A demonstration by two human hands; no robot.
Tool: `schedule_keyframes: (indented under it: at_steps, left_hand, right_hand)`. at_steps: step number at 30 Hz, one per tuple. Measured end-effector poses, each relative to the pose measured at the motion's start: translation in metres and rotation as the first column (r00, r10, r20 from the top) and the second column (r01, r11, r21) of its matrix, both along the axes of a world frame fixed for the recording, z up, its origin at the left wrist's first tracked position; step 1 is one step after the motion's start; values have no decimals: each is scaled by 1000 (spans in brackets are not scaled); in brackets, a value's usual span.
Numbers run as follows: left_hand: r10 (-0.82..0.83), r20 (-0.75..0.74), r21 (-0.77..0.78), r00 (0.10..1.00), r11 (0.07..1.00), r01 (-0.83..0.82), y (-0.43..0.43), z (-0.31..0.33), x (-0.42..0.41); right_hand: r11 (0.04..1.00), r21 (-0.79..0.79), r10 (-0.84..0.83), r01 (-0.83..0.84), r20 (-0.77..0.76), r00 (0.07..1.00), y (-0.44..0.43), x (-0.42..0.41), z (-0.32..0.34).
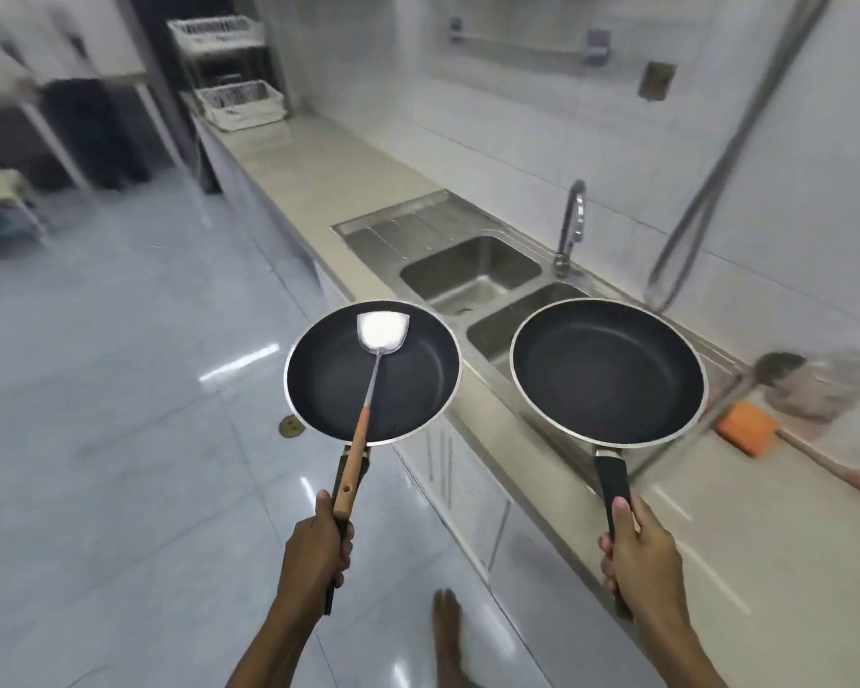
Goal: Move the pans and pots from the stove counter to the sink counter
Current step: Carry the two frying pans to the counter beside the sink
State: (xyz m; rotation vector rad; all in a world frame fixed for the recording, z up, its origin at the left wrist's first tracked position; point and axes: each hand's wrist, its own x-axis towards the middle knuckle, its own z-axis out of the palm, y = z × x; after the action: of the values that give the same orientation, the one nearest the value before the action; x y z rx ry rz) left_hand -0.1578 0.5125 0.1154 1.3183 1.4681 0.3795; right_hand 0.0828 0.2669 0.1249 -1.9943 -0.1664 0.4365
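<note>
As each hand (319, 543) grips, two pans (606, 372) aloft

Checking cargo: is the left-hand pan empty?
Not empty. A metal spatula lies in the smaller pan, its wooden handle held along the pan's by the left hand.

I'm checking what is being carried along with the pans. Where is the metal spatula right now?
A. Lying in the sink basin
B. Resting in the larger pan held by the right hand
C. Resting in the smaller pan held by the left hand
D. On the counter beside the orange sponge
C: the spatula lies with its blade inside the smaller pan, its wooden handle pinned against the pan handle by the left hand.
</note>
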Motion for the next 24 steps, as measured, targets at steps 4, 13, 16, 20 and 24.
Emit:
schedule_keyframes:
  at_steps: [4, 13, 16, 20, 24]
  left_hand:
    - [90, -26, 4, 996, 996, -90, 99, -2, 13]
    - [181, -94, -20, 979, 983, -184, 306, -1, 35]
    - [206, -109, -38, 973, 977, -211, 384, -8, 51]
    - [177, -122, -49, 977, 982, -184, 490, -22, 72]
    - [108, -151, -28, 983, 993, -113, 609, -30, 98]
  right_hand:
    - [993, 67, 97, -95, -25, 995, 123, 33, 0]
    - [978, 91, 195, -187, -87, 977, 367, 87, 15]
    - [976, 96, 201, -193, -83, 976, 448, 105, 9]
    - [982, 65, 183, -177, -97, 978, 549, 121, -3]
    - [989, 81, 131, -125, -74, 989, 649, 125, -4]
